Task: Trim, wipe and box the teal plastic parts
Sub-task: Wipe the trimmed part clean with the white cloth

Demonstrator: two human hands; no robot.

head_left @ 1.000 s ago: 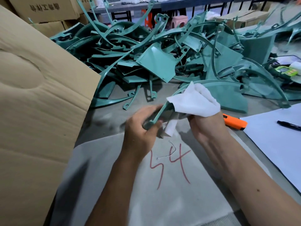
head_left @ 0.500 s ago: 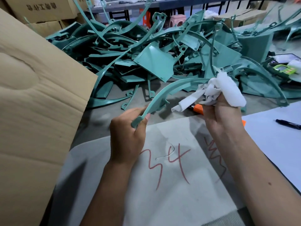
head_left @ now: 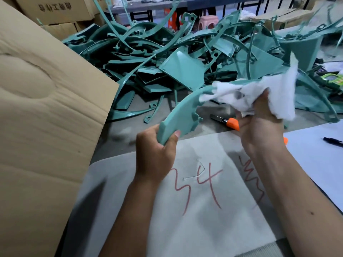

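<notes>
both hands are busy: the left hand (head_left: 155,145) grips the near end of a curved teal part (head_left: 182,112) while the right hand (head_left: 259,125) clutches a white cloth (head_left: 259,95) against its far end.

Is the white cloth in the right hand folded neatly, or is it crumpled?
Crumpled. The white cloth is bunched in the right hand, with loose corners sticking out, and it lies against the curved teal plastic part.

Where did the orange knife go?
The orange utility knife lies on the grey table in the head view, right of centre, partly hidden behind the right hand holding the white cloth.
</notes>
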